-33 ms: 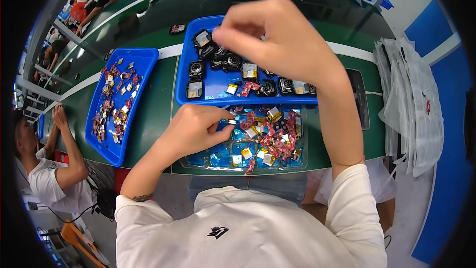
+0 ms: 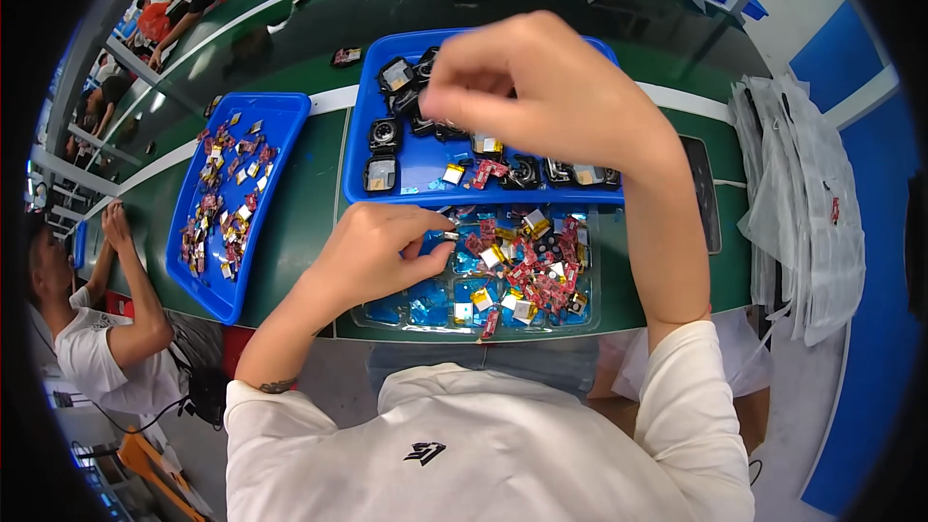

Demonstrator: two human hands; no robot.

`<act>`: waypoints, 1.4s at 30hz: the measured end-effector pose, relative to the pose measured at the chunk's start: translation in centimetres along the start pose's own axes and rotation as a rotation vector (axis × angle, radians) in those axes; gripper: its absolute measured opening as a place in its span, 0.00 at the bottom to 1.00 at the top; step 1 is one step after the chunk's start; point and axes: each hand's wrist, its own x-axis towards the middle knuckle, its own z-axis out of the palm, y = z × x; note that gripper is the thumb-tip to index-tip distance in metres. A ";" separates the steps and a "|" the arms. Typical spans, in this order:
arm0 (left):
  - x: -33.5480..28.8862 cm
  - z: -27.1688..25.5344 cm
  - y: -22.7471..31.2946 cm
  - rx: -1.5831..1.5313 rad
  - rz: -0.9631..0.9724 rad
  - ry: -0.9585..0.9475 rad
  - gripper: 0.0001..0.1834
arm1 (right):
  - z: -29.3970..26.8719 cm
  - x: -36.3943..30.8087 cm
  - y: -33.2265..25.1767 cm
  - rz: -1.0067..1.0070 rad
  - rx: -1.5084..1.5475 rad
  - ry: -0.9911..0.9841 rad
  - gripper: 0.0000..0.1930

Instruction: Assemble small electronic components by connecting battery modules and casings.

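Left hand pinches a tiny silvery part over a clear tray of small components.

The small metallic part (image 2: pixel 450 235) sits between the thumb and fingertips of the left hand (image 2: pixel 372 256), at the clear tray's (image 2: pixel 425 314) nine o'clock edge; its long axis cannot be told. The right hand (image 2: pixel 541 87) hovers at twelve o'clock, fingers bunched narrow over black square modules (image 2: pixel 382 174) in the glossy blue tray (image 2: pixel 425 159); whether it grips anything cannot be told. At nine o'clock, another blue tray (image 2: pixel 280 121) holds red-and-gold pieces; crinkled clear bags (image 2: pixel 802 222) lie at three o'clock.
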 end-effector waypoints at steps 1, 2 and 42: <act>-0.2 -0.2 0.0 -0.005 0.033 0.070 0.10 | 0.1 0.0 0.6 -0.075 -0.037 -0.159 0.10; -0.3 -0.4 0.1 -0.009 0.065 0.140 0.11 | 0.5 -0.4 0.9 -0.133 -0.085 -0.178 0.11; -4.6 2.7 1.6 -1.143 -0.623 0.471 0.09 | 3.7 0.5 -0.2 0.005 -0.036 -0.629 0.10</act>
